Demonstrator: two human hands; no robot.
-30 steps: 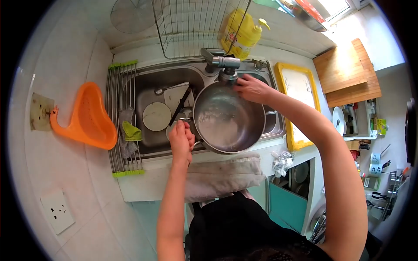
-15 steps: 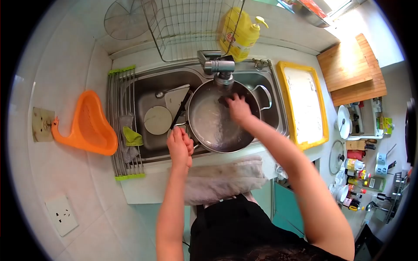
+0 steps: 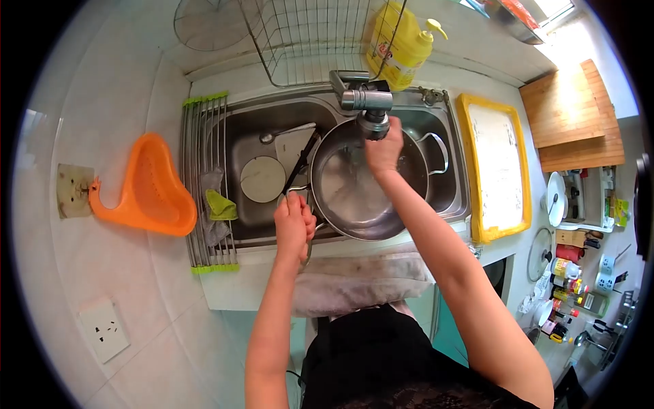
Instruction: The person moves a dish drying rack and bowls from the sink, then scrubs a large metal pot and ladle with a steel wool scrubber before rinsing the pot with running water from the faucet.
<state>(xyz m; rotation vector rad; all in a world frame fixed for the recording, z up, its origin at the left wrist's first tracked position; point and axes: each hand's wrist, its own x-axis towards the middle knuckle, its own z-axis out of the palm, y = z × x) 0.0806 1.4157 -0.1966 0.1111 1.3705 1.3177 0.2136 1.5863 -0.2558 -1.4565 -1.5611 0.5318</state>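
Right hand (image 3: 384, 147) moved to far rim of pot (image 3: 340, 194), beside faucet (image 3: 366, 101); fingers unclear; left hand (image 3: 294, 223) fingers curled round handle (image 3: 300, 187)

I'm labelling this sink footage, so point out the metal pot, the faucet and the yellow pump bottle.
Metal pot (image 3: 353, 189): head view, on its inside bottom.
Faucet (image 3: 366, 101): head view, on its metal body.
Yellow pump bottle (image 3: 407, 52): head view, on its side.
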